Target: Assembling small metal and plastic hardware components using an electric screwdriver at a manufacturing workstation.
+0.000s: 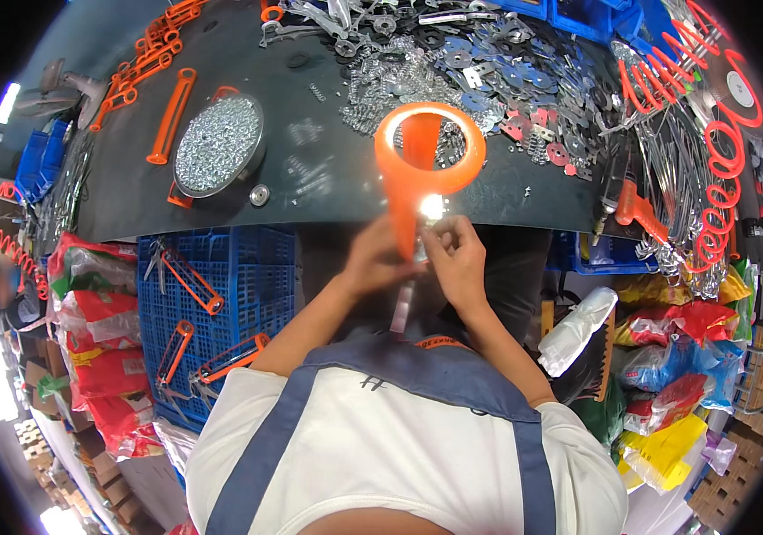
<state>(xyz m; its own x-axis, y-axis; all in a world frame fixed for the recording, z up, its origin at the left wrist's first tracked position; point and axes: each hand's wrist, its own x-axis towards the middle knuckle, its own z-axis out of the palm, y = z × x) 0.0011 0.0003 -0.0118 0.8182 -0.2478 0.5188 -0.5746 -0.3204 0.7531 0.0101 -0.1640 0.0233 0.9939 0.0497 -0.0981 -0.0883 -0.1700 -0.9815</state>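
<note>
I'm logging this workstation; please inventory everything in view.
Worktop: one, dark, centre
Ring-ended piece: one, orange, between hands
Long frames: several, orange, left
Dish of small parts: one, silver, left
Coil springs: many, silver, far centre
Flat plates: many, mixed colours, upper right
Pistol-shaped tool: one, orange, right
Coiled hoses: several, red, both sides
Crate stack: one, blue, lower left
Bags: many, multicoloured, both lower sides
Bins: several, blue, far edge
Left hand: one, bare, centre
Right hand: one, bare, centre

Red bags [110, 370] sit at left, a yellow bag [667, 453] at lower right; upper right, blue bins [585, 16] and a coiled hose [709, 150].
</note>
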